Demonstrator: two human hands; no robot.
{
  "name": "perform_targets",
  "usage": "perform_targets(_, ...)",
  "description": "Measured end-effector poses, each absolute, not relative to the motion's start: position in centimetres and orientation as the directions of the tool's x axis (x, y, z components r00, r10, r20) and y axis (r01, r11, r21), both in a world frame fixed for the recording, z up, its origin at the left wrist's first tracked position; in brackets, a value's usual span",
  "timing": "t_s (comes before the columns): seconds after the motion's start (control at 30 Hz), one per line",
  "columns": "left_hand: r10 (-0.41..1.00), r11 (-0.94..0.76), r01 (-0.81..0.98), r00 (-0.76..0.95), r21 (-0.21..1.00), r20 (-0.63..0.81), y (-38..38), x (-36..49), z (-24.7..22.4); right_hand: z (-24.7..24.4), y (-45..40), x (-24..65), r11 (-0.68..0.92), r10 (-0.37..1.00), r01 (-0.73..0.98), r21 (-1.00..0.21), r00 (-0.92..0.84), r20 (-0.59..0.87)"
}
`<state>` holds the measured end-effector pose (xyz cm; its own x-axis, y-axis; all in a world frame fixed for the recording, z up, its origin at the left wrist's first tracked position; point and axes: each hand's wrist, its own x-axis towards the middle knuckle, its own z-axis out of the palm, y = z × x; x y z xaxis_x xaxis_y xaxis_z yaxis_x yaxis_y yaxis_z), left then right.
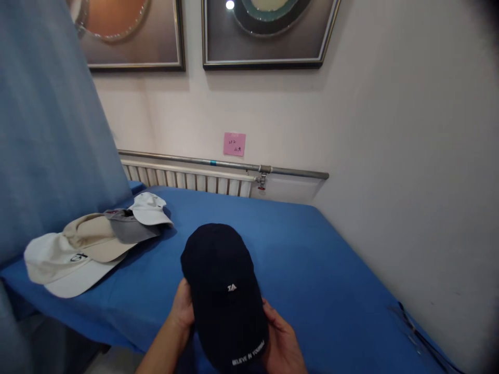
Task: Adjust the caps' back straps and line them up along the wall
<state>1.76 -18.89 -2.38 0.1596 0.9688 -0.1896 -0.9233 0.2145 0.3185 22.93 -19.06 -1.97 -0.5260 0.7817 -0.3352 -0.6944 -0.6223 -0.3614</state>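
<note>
A dark navy cap point(224, 291) with a small white logo and white lettering on its brim sits between both my hands above the blue-covered table point(312, 270). My left hand point(181, 306) grips its left side. My right hand point(283, 340) holds the right side near the brim. The brim points toward me.
A row of overlapping caps lies at the table's left: a white one point(50, 267), a beige one point(93, 236), a grey one point(127, 226) and another white one point(150, 208). A blue curtain point(47, 130) hangs at the left. A radiator point(187, 179) and white walls border the table.
</note>
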Motion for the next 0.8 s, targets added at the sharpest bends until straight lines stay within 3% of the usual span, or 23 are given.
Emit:
perform_targets(0.2,1.000,0.011,-0.966,0.011,0.258,-0.005,-18.6,1.3,-2.3,-2.7,-19.1,22.2,-0.528,0.849,-0.717,-0.455,-0.435,-0.299)
perform_targets(0.4,0.958,0.163,-0.954,0.092,0.252,-0.271,-18.4,1.2,-2.4,-1.2,-17.0,22.7,-0.607,0.785,-0.631,-0.483,-0.572,-0.240)
perform_targets(0.5,0.947,0.203,-0.940,0.117,0.276,-0.298,-18.7,0.9,-2.4,0.0,-14.4,22.2,-0.621,0.767,-0.602,-0.502,-0.599,-0.230)
perform_targets(0.7,0.985,0.174,-0.956,0.174,0.238,-0.024,-19.1,0.3,-3.5,-0.4,-10.5,20.5,-0.612,0.791,-0.620,-0.490,-0.497,-0.357)
perform_targets(0.8,0.986,0.158,-0.960,0.166,0.229,0.013,-19.0,0.6,-4.0,-1.3,-10.3,20.4,-0.612,0.790,-0.627,-0.482,-0.462,-0.403)
